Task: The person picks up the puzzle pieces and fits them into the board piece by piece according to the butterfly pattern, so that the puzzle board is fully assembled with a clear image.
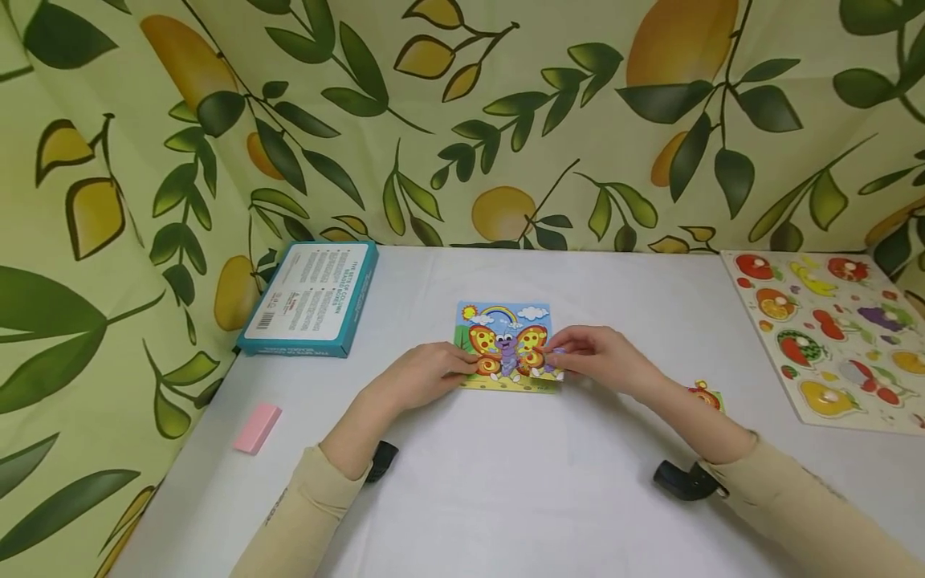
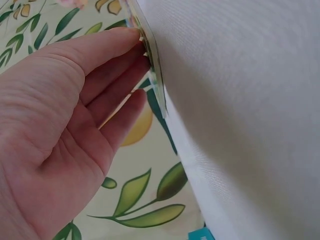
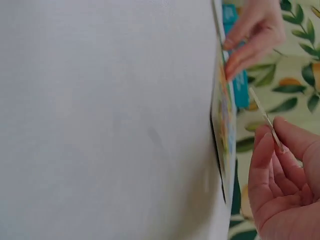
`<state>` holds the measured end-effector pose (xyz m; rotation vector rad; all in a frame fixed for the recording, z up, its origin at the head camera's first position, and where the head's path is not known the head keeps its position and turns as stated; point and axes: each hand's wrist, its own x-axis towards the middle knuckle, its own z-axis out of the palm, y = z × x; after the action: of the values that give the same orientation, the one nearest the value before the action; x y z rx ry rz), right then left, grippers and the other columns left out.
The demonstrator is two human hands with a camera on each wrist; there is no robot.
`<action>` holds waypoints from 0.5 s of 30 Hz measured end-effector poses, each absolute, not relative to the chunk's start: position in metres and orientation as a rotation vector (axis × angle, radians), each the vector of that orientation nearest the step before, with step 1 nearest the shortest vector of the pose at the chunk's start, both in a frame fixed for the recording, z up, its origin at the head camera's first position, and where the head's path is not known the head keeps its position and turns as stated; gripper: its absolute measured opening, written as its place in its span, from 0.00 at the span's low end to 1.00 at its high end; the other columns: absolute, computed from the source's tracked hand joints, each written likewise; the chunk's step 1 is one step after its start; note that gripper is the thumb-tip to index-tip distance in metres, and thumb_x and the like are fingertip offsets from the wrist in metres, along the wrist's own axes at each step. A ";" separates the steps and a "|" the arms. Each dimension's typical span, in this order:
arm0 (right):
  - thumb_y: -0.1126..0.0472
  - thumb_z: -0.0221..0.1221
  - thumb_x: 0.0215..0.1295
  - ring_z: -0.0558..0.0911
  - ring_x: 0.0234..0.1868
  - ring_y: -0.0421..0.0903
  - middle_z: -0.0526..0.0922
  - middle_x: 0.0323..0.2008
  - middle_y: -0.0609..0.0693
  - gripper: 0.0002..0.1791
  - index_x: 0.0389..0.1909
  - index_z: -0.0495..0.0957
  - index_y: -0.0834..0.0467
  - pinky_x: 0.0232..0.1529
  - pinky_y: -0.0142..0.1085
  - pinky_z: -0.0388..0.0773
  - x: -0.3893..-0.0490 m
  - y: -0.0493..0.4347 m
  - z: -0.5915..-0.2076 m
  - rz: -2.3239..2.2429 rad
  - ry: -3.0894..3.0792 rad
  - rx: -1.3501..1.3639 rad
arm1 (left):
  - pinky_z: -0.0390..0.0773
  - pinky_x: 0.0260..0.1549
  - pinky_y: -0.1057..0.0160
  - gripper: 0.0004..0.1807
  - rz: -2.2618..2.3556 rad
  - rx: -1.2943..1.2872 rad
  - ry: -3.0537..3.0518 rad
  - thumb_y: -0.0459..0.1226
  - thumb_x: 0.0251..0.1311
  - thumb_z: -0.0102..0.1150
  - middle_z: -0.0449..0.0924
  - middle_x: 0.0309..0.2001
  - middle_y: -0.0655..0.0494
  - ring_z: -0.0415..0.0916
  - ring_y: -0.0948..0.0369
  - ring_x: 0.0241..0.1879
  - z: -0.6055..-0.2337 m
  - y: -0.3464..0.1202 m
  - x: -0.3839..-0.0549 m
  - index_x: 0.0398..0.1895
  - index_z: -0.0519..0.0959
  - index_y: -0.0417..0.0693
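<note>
A butterfly puzzle board [image 1: 503, 317] with a rainbow and sun lies flat on the white table. My left hand [image 1: 428, 373] rests at its left side, fingertips and thumb touching the edge; the left wrist view shows these fingers [image 2: 117, 82] fairly straight. Over the board's lower right corner, my right hand [image 1: 605, 359] pinches a thin puzzle piece [image 1: 547, 365] with an orange wing and purple part on it. The right wrist view shows the piece edge-on, tilted and apart from the board, between thumb and fingers. The fingers partly hide its face.
Another small colorful piece [image 1: 710, 395] lies by my right forearm. At the right stands a fruit peg board [image 1: 802, 393] lying flat. A teal-edged box [image 1: 307, 301] sits back left, with a pink block [image 1: 257, 428] nearer. Leaf-patterned cloth [image 1: 448, 120] hangs behind.
</note>
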<state>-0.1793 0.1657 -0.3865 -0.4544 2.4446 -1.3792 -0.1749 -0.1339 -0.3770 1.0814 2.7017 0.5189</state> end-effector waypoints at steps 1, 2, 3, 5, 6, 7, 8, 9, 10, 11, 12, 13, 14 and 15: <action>0.54 0.65 0.64 0.81 0.33 0.45 0.83 0.33 0.49 0.13 0.43 0.83 0.58 0.33 0.33 0.79 -0.182 0.157 -0.388 -1.379 2.435 -0.478 | 0.73 0.57 0.56 0.14 0.518 1.083 2.700 0.32 0.63 0.61 0.82 0.54 0.51 0.76 0.55 0.57 -0.377 -0.134 -0.175 0.52 0.84 0.43; 0.54 0.64 0.65 0.81 0.33 0.44 0.84 0.35 0.48 0.12 0.44 0.83 0.57 0.34 0.33 0.78 -0.185 0.148 -0.389 -1.373 2.432 -0.504 | 0.73 0.57 0.56 0.14 0.516 1.084 2.698 0.32 0.63 0.61 0.82 0.54 0.51 0.76 0.55 0.57 -0.377 -0.134 -0.176 0.52 0.84 0.43; 0.55 0.64 0.65 0.80 0.33 0.43 0.84 0.35 0.47 0.11 0.43 0.84 0.56 0.34 0.33 0.78 -0.188 0.141 -0.390 -1.360 2.437 -0.538 | 0.73 0.57 0.56 0.14 0.514 1.086 2.696 0.32 0.64 0.61 0.82 0.54 0.51 0.76 0.55 0.57 -0.377 -0.134 -0.176 0.52 0.84 0.43; 0.57 0.62 0.66 0.80 0.34 0.43 0.85 0.36 0.46 0.10 0.44 0.85 0.56 0.35 0.33 0.77 -0.193 0.129 -0.392 -1.342 2.437 -0.591 | 0.73 0.57 0.56 0.14 0.511 1.088 2.695 0.32 0.64 0.61 0.82 0.54 0.52 0.76 0.55 0.57 -0.378 -0.134 -0.176 0.53 0.83 0.43; 0.58 0.62 0.67 0.81 0.34 0.43 0.86 0.36 0.46 0.09 0.44 0.85 0.56 0.36 0.33 0.77 -0.195 0.125 -0.393 -1.337 2.432 -0.608 | 0.73 0.57 0.56 0.15 0.513 1.085 2.693 0.32 0.64 0.61 0.82 0.54 0.51 0.76 0.55 0.57 -0.378 -0.134 -0.176 0.53 0.83 0.43; 0.58 0.62 0.67 0.80 0.34 0.42 0.86 0.36 0.45 0.09 0.44 0.85 0.55 0.36 0.33 0.77 -0.197 0.122 -0.394 -1.326 2.429 -0.616 | 0.73 0.57 0.56 0.15 0.520 1.083 2.690 0.33 0.64 0.61 0.82 0.54 0.51 0.76 0.55 0.57 -0.378 -0.134 -0.176 0.53 0.83 0.43; 0.59 0.62 0.67 0.80 0.33 0.42 0.86 0.34 0.45 0.09 0.44 0.85 0.55 0.35 0.33 0.77 -0.198 0.119 -0.394 -1.313 2.429 -0.613 | 0.74 0.57 0.56 0.15 0.524 1.081 2.690 0.33 0.64 0.61 0.82 0.53 0.51 0.77 0.56 0.56 -0.378 -0.134 -0.177 0.53 0.83 0.43; 0.59 0.62 0.66 0.80 0.32 0.42 0.86 0.32 0.45 0.09 0.44 0.85 0.56 0.34 0.33 0.76 -0.199 0.118 -0.394 -1.302 2.426 -0.610 | 0.74 0.56 0.56 0.15 0.529 1.082 2.689 0.33 0.64 0.61 0.82 0.53 0.51 0.77 0.56 0.56 -0.378 -0.134 -0.177 0.53 0.83 0.43; 0.60 0.63 0.66 0.80 0.31 0.43 0.85 0.31 0.46 0.09 0.44 0.84 0.57 0.33 0.33 0.76 -0.199 0.116 -0.395 -1.294 2.418 -0.600 | 0.74 0.56 0.57 0.15 0.536 1.083 2.689 0.33 0.64 0.61 0.82 0.53 0.51 0.77 0.56 0.56 -0.378 -0.134 -0.177 0.53 0.83 0.42; 0.60 0.63 0.65 0.79 0.30 0.43 0.85 0.30 0.46 0.09 0.44 0.84 0.57 0.33 0.33 0.76 -0.200 0.116 -0.395 -1.282 2.415 -0.590 | 0.74 0.56 0.57 0.15 0.544 1.086 2.689 0.33 0.64 0.61 0.82 0.52 0.51 0.78 0.56 0.55 -0.378 -0.134 -0.177 0.53 0.83 0.42; 0.60 0.63 0.65 0.79 0.30 0.43 0.84 0.29 0.46 0.09 0.44 0.83 0.58 0.32 0.33 0.76 -0.201 0.115 -0.395 -1.268 2.414 -0.580 | 0.75 0.56 0.57 0.15 0.551 1.084 2.688 0.33 0.64 0.61 0.83 0.52 0.51 0.78 0.56 0.55 -0.378 -0.135 -0.177 0.53 0.83 0.42; 0.60 0.64 0.64 0.79 0.29 0.43 0.83 0.28 0.46 0.09 0.43 0.83 0.58 0.31 0.33 0.76 -0.202 0.114 -0.395 -1.253 2.416 -0.571 | 0.75 0.56 0.58 0.15 0.559 1.085 2.689 0.32 0.64 0.61 0.83 0.52 0.51 0.78 0.56 0.55 -0.379 -0.135 -0.176 0.53 0.83 0.42; 0.60 0.64 0.64 0.78 0.28 0.43 0.83 0.28 0.46 0.09 0.43 0.82 0.58 0.30 0.34 0.76 -0.203 0.114 -0.396 -1.241 2.420 -0.574 | 0.75 0.56 0.58 0.15 0.566 1.079 2.688 0.32 0.64 0.61 0.83 0.52 0.51 0.78 0.57 0.55 -0.379 -0.135 -0.176 0.53 0.83 0.42; 0.60 0.64 0.64 0.78 0.28 0.43 0.83 0.28 0.46 0.09 0.42 0.82 0.58 0.30 0.34 0.76 -0.203 0.114 -0.396 -1.230 2.428 -0.572 | 0.75 0.56 0.58 0.15 0.574 1.078 2.687 0.32 0.64 0.61 0.83 0.52 0.50 0.78 0.57 0.55 -0.379 -0.135 -0.176 0.53 0.83 0.41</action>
<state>-0.2031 0.1138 -0.3956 -0.5722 2.4284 -1.2297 -0.1764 -0.1353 -0.3789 1.0782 2.6875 0.5738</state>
